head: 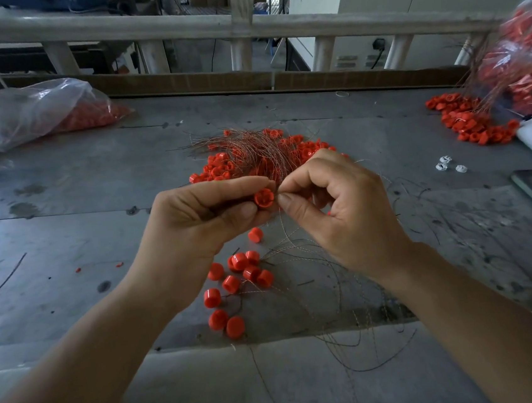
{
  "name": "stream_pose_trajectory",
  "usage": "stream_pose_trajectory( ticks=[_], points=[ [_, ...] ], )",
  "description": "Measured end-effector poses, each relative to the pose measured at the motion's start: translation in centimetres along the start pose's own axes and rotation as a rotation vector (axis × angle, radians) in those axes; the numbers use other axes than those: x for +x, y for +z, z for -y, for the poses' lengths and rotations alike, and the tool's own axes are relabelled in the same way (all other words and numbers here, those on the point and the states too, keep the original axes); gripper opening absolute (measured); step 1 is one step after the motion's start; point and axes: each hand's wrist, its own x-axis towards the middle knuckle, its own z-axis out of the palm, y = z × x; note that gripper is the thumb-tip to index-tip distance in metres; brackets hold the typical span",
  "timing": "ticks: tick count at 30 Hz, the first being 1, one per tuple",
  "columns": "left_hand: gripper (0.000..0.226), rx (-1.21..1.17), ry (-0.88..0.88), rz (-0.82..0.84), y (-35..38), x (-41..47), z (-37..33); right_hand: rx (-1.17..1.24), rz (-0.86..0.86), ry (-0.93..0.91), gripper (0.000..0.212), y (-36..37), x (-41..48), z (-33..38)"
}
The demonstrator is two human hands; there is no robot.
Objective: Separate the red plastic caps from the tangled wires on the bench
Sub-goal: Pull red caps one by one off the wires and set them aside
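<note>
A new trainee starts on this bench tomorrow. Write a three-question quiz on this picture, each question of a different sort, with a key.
1. True or false: the left hand holds a red cap.
2. The right hand pinches: A) a wire B) a screwdriver C) a white clip.
3. Fill in: the clear bag at far left holds ____ caps.
Key: 1 true; 2 A; 3 red.

left hand (200, 216): fingers pinch red cap (263, 198) | right hand (345, 216): fingers seemingly pinch wire (282, 219) | forearms converge
</note>
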Motion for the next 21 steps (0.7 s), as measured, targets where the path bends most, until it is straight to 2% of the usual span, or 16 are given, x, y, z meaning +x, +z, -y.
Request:
stream_pose_trajectory(
  ticks=[5,10,13,16,21],
  points=[
    [0.031,-0.040,-0.018,-0.028,0.27,0.02,-0.17,0.041,0.020,0.010,0.006,0.01,0.00,-0.16],
    [0.027,-0.099,-0.049,-0.027,0.38,0.06,-0.46,0.187,0.040,0.058,0.018,-0.27,-0.05,0.06],
    [0.023,-0.166,-0.068,0.001,0.33,0.03,-0.54,0.309,0.064,0.121,0.024,-0.39,-0.05,0.07],
    [0.023,-0.193,-0.072,0.048,0.24,0.00,-0.55,0.334,0.085,0.163,0.027,-0.36,-0.03,-0.07],
    [0.021,-0.283,-0.114,0.095,0.34,-0.06,-0.31,0.404,0.179,0.149,0.034,0.36,-0.24,0.14]
  ],
)
